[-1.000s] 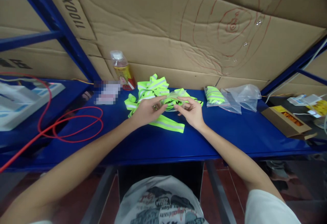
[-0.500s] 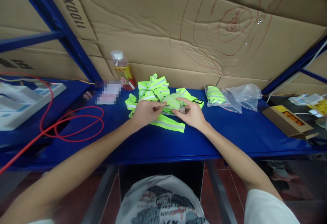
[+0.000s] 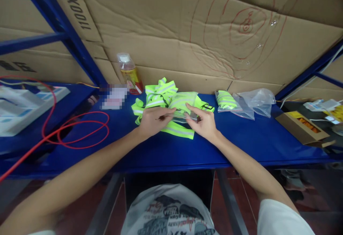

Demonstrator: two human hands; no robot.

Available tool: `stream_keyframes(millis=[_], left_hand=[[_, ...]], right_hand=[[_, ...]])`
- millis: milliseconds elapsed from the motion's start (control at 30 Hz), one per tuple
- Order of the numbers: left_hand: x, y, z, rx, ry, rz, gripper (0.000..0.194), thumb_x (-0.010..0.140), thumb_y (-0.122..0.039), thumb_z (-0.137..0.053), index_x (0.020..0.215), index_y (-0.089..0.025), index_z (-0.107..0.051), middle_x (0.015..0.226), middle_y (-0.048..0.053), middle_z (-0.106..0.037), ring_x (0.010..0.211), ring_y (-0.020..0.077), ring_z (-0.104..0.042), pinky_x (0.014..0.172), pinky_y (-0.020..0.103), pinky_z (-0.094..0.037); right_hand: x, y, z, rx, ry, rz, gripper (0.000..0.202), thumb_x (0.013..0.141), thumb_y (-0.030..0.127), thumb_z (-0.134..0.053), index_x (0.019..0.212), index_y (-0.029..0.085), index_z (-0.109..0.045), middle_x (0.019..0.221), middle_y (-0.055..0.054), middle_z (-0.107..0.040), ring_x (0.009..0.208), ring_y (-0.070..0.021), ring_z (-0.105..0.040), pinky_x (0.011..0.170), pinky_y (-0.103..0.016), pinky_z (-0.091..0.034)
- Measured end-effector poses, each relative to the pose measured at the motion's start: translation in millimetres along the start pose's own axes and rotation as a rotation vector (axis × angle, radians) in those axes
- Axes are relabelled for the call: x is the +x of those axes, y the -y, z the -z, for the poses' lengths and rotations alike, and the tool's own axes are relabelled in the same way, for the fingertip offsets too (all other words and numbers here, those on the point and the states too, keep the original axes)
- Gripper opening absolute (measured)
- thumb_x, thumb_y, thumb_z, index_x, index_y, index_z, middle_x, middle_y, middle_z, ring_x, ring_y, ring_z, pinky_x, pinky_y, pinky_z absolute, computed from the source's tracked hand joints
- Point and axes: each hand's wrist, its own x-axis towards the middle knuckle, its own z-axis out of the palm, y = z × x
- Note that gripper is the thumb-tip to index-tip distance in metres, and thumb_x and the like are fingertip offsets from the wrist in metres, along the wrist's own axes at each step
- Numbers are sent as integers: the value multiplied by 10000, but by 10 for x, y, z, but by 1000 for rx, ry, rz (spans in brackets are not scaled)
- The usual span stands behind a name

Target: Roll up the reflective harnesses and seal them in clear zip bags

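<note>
**Bag now flat between both hands, clear edge showing**

Head view, the only one supplied. Clock centre: the clear bag (image 3: 183, 118) in hand; twelve points to the cardboard wall (image 3: 160, 56).

Change noted: a second ago its contents sat bunched between the fingertips. The bag now lies flatter over the table (image 3: 171, 153), the bright strap (image 3: 183, 100) inside toward twelve and a clear strip nearest the wearer. Judgement: the strap appears contained, and handling has shifted to the bag's near edge. Whether that edge is sealed cannot be told.

Left hand (image 3: 151, 120), at eight o'clock: thumb and forefinger pinched together on the near corner. Right hand (image 3: 203, 122), at four: forefinger on top, thumb at the edge, slightly apart, gripping the bag.

Surroundings unchanged: loose strap pile (image 3: 160, 92) at ten, bottle (image 3: 130, 76) farther along ten; filled bag (image 3: 226, 100) at three, empty-looking bags (image 3: 258, 101) beyond it.
</note>
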Motion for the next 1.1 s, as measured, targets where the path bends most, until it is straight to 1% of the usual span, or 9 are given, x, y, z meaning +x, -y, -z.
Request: stream_keyframes(millis=[133,233,333,533,633,733,833,967,1100], left_hand=[[11,-63,4,-66,85,104,390,1066,-334,-694,1444,-260,-755,788,-33,-812,554,141,-676,613,251,-589],[22,-44,-14,-94,137,128,527,1053,-312,-673,1568,-201,-681,836,-22,-837,576,142,-706,619,244,-609],[23,-16,-24,-99,112,87,530,1039,-298,-664,1552,-185,-735,895,0,-854,653,153,-752,706,269,-664],[33,31,25,-23,70,35,423,1022,-271,-648,1385,-250,-864,839,6,-815,687,178,-713,728,316,-645],[55,83,44,33,90,-5,402,1037,-301,-642,1363,-257,-873,824,15,-801,672,178,-677,741,324,-629],[69,125,25,41,110,26,370,1044,-313,-659,1332,-245,-881,826,28,-802,633,167,-639,703,307,-602],[71,131,-14,12,107,75,317,1041,-338,-689,1270,-238,-885,760,4,-761,586,148,-608,670,287,-588],[82,71,-23,-130,36,137,305,1079,-397,-702,1287,-222,-840,852,18,-777,658,150,-703,652,267,-624],[102,-31,49,-292,11,130,379,1124,-461,-700,1406,-221,-778,1096,94,-809,798,191,-790,676,304,-696]], right_hand=[[42,23,58,26,-56,23,418,985,494,-802,1295,245,-933,1087,-94,-931,609,-180,-704,667,-348,-655],[60,22,68,82,-89,0,371,1005,509,-786,1235,263,-942,1152,-94,-928,770,-234,-810,756,-382,-707],[53,6,35,124,-102,-26,374,1019,518,-768,1227,258,-938,1209,-94,-920,923,-271,-858,805,-388,-723],[0,-120,-113,221,-38,-80,427,1059,563,-774,1305,226,-868,1150,-100,-902,839,-225,-803,781,-353,-666],[-7,-179,-145,214,8,-97,429,1065,569,-776,1311,222,-831,984,-59,-861,727,-185,-715,696,-310,-593],[2,-206,-125,190,82,-115,464,1046,514,-799,1417,235,-780,733,32,-730,602,-159,-610,629,-285,-535],[3,-203,-104,205,171,-141,498,1034,448,-796,1490,250,-756,679,45,-721,609,-187,-681,683,-312,-600],[19,-123,-79,244,84,-129,415,1079,465,-717,1413,249,-836,1037,-72,-898,796,-243,-834,791,-391,-708],[60,13,13,232,5,-21,579,1010,535,-815,1514,251,-809,1364,-117,-876,1143,-321,-872,1035,-464,-732]])
